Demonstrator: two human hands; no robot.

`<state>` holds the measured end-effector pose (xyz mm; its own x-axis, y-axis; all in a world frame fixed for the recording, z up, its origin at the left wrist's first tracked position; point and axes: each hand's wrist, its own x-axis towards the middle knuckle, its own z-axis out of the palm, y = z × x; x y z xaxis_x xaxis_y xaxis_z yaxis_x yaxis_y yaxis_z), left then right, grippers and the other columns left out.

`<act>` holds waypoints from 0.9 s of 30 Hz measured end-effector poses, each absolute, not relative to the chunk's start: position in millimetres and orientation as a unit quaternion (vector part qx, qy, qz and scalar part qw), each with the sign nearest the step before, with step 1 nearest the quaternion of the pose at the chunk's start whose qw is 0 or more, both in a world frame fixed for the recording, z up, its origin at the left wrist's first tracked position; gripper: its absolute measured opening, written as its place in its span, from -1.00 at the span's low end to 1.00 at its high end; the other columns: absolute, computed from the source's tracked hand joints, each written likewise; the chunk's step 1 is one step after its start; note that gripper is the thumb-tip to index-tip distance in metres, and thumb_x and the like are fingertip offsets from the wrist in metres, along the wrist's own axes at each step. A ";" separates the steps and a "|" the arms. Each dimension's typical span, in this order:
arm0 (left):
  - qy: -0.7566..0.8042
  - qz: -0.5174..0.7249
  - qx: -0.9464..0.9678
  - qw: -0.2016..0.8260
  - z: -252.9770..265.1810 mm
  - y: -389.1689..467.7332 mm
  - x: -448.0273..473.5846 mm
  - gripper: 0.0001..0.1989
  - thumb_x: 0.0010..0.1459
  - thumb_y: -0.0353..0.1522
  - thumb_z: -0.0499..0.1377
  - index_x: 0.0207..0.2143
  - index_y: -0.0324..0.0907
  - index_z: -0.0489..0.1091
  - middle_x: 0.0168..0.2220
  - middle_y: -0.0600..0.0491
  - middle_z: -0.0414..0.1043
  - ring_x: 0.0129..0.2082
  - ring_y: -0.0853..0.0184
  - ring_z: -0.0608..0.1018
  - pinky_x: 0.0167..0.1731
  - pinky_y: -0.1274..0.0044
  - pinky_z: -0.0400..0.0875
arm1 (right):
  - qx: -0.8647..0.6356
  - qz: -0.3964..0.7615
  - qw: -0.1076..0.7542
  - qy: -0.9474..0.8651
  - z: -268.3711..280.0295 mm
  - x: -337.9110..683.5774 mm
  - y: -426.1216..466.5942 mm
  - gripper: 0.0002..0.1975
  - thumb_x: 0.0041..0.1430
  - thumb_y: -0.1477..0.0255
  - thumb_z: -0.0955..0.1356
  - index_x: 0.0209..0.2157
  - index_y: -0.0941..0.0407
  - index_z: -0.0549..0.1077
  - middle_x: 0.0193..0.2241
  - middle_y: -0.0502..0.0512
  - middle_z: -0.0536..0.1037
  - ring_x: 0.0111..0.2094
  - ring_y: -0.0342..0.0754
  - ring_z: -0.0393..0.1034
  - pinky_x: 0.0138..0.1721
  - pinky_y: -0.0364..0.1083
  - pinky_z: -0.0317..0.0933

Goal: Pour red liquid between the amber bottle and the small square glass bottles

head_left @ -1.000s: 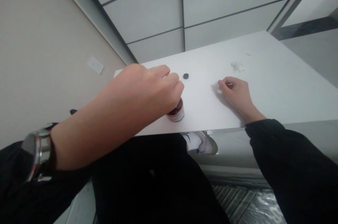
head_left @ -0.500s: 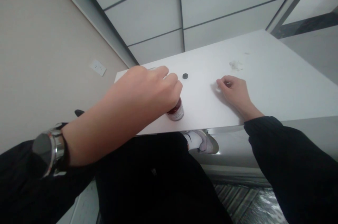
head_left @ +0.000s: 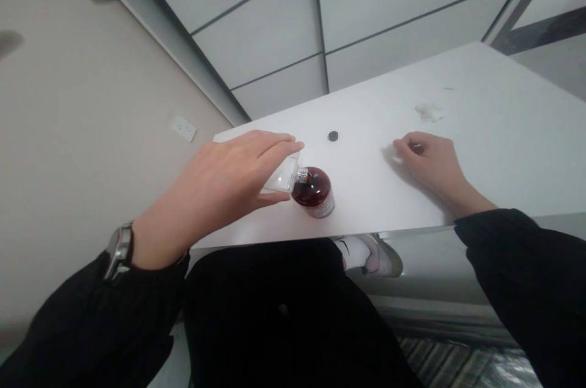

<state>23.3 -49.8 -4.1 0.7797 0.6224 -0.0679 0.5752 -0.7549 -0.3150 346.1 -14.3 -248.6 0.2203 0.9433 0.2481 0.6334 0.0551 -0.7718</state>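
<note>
My left hand (head_left: 238, 165) is wrapped over a clear glass bottle (head_left: 284, 174), fingers above and thumb below. The clear bottle lies tilted on its side, with its threaded neck pointing right at the top of a dark red bottle (head_left: 312, 186). That red bottle stands upright on the white table (head_left: 366, 199) and carries a pale label. Whether liquid flows between the two I cannot tell. On the table to the right rests my right hand (head_left: 428, 156), its fingers curled closed; what is inside them, if anything, is hidden.
A small dark cap (head_left: 333, 136) lies on the table behind the red bottle. Farther right is a crumpled whitish scrap (head_left: 429, 112). White sliding panels (head_left: 274, 22) rise behind the table, and a wall with a socket (head_left: 184, 129) is at left.
My left hand has turned and lowered, bringing the clear bottle into sight beside the red bottle's top. My right hand keeps its curled pose on the table. The whole view has shifted slightly.
</note>
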 end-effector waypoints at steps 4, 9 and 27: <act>-0.320 0.070 -0.938 0.114 -7.8 -47.9 15.0 -0.48 0.37 -0.31 0.22 0.34 0.03 0.28 0.30 -0.08 0.49 0.27 0.05 0.55 0.01 0.28 0.62 | -0.664 0.188 0.413 -0.595 -247.8 346.6 -14.5 -0.71 0.19 0.19 0.30 -0.56 -0.02 0.32 -0.52 0.12 0.51 -0.42 0.13 0.40 -0.26 0.11 0.17; -0.315 0.079 -0.940 0.110 -5.8 -48.2 8.4 -0.41 0.36 -0.38 0.20 0.40 0.00 0.22 0.36 -0.15 0.41 0.28 0.00 0.54 0.06 0.21 0.62 | -0.669 0.178 0.419 -0.587 -246.9 345.3 -14.2 -0.71 0.15 0.17 0.31 -0.58 -0.04 0.31 -0.55 0.07 0.49 -0.45 0.09 0.38 -0.28 0.09 0.17; -0.287 0.019 -0.948 0.138 -13.4 -49.8 5.3 -0.46 0.30 -0.40 0.29 0.29 -0.15 0.30 0.27 -0.21 0.46 0.28 -0.06 0.51 0.12 0.18 0.55 | -0.668 0.186 0.412 -0.592 -250.5 347.1 -13.4 -0.71 0.18 0.18 0.31 -0.56 -0.03 0.32 -0.52 0.09 0.50 -0.42 0.13 0.41 -0.27 0.10 0.16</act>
<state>5.3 -49.8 -13.4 0.8345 0.5493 0.0432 0.5387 -0.7970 -0.2731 347.1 -13.4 -250.5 0.2305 0.9432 0.2393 0.6372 0.0396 -0.7696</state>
